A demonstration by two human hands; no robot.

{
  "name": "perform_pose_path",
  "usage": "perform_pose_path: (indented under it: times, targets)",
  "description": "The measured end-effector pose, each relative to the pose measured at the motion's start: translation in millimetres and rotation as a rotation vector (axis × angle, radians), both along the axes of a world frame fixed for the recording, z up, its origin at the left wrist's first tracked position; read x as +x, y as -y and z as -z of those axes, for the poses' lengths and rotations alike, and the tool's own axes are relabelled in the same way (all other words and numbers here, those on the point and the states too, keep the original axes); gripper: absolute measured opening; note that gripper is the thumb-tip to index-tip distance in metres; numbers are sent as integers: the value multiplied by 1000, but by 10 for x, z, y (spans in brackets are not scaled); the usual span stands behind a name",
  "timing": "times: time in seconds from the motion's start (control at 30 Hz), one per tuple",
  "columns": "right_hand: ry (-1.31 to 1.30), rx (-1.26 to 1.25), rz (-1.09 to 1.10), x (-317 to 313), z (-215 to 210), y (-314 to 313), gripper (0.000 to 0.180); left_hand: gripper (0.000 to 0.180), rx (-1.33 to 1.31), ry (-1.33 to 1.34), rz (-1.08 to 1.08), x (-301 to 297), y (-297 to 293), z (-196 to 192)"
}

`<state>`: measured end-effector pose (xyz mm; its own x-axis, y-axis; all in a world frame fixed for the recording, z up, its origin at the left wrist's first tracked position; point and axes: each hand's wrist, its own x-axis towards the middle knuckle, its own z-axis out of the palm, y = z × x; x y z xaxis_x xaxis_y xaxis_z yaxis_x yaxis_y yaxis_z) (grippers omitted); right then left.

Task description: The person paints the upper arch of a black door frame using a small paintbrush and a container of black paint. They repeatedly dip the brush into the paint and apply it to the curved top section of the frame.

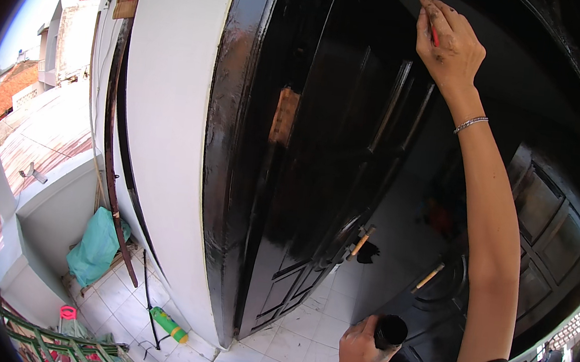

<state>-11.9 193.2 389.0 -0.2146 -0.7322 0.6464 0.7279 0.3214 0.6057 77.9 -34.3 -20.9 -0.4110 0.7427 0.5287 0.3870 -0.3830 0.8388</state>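
My right hand is raised high at the upper right, its fingers closed round a paintbrush with a red handle. The brush's tip is near the top edge of the view, and its bristles cannot be made out. Low down, my left hand grips a round dark container with a black inside. Between them stands a panelled door with glossy black paint over its upper part and a duller grey-black lower part. A brown patch shows beside its edge. Dark smudges mark my right hand.
A tan-wrapped handle juts from the door; another dark door stands at right with a similar handle. White wall flanks the glossy black frame. A teal sack and green bottle rest on the tiles.
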Motion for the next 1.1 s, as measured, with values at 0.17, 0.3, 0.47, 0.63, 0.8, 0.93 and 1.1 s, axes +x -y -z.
perform_pose_path:
  times: [0.17, 0.3, 0.47, 0.63, 0.8, 0.93, 1.1]
  targets:
    - [-13, -15, -59, 90, 231, -161, 18, 50, 9, 39, -21, -41, -6, -2]
    - [76, 1, -49, -68, 146, -217, 22, 52, 5, 55, -36, -37, 23, -9]
    - [-22, 9, -163, -4, 73, -178, 19, 53, -35, 78, -47, -84, 30, -9]
    - [-161, -121, -388, 220, 405, -440, 20, 54, 6, 115, -97, -165, 26, -46]
    - [-207, -524, -580, 269, 995, -224, 28, 63, -62, 148, -247, -379, -31, -71]
    - [-237, -739, -1113, 256, 1093, -50, 29, 56, -38, 121, -310, -394, -95, -40]
    - [-340, -891, -1521, 422, 1179, 250, 30, 56, -89, 118, -285, -380, -27, -71]
